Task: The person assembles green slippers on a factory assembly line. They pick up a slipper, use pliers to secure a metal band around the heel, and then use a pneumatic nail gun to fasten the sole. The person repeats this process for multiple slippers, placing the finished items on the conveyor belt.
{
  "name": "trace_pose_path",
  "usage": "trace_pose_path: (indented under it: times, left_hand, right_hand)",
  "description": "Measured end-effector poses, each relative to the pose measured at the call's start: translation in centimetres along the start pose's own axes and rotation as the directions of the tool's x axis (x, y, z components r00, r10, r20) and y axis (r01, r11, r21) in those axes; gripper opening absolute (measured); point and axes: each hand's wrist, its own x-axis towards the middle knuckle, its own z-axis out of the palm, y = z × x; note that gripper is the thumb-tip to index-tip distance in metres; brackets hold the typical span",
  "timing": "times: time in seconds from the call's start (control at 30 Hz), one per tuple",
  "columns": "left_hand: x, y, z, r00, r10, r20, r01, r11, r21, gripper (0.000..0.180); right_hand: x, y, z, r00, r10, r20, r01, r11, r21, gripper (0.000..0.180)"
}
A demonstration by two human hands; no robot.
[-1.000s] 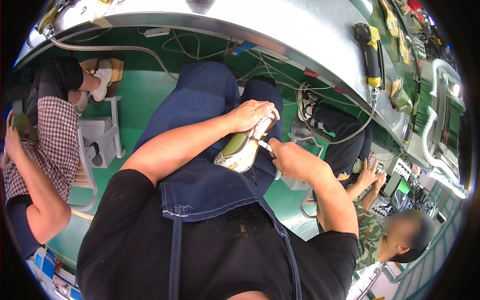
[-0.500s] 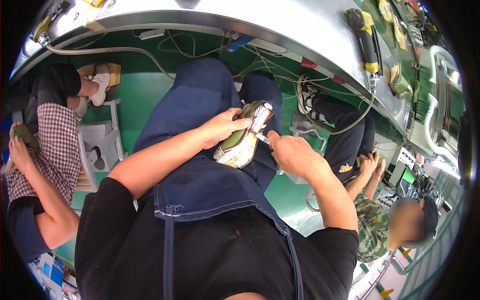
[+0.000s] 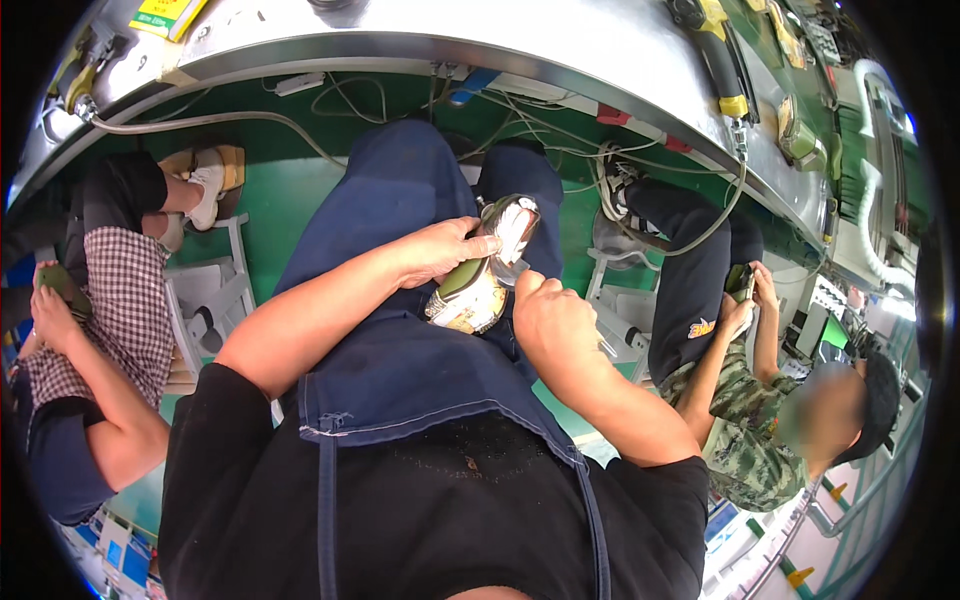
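Two people sit on either side of the wearer, beneath a curved steel workbench (image 3: 560,50) that spans the top from ten o'clock round to two. Next in size is the dark blue apron (image 3: 400,360) over the wearer's lap, filling the middle. At nine o'clock a neighbour in a checked shirt (image 3: 120,300) sits by a white stool (image 3: 215,290); at four o'clock another wears a camouflage top (image 3: 745,440) and holds a phone (image 3: 742,280). Cables (image 3: 350,100) hang under the bench at twelve. Just above centre, on the apron, lies a shoe (image 3: 480,280) (olive upper, pale sole facing up, toe toward one o'clock). The left hand (image 3: 440,250) grips its upper side, fingers curled over it. The right hand (image 3: 550,315) is closed in a fist touching the shoe's lower edge; what it pinches, I cannot tell.
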Motion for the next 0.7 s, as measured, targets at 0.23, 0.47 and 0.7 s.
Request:
trace_pose_path:
  times: [0.23,0.47,0.7]
  left_hand:
    - [-0.3,1.0,0.7,0.997,-0.035,-0.073,0.041,0.995,0.089,0.055]
    - [-1.5,0.4,1.6,0.98,0.082,-0.181,-0.004,0.918,0.396,0.052]
    - [-1.7,-2.1,1.0,0.971,0.157,-0.182,-0.068,0.905,0.42,0.051]
  right_hand:
    - [-0.4,0.7,0.8,0.999,-0.034,0.005,0.031,0.97,0.242,0.018]
    - [0.2,11.8,-4.8,0.986,0.048,0.158,-0.153,0.614,0.774,0.024]
    - [5.7,24.4,-5.3,0.679,0.618,-0.396,-0.218,0.685,0.695,0.039]
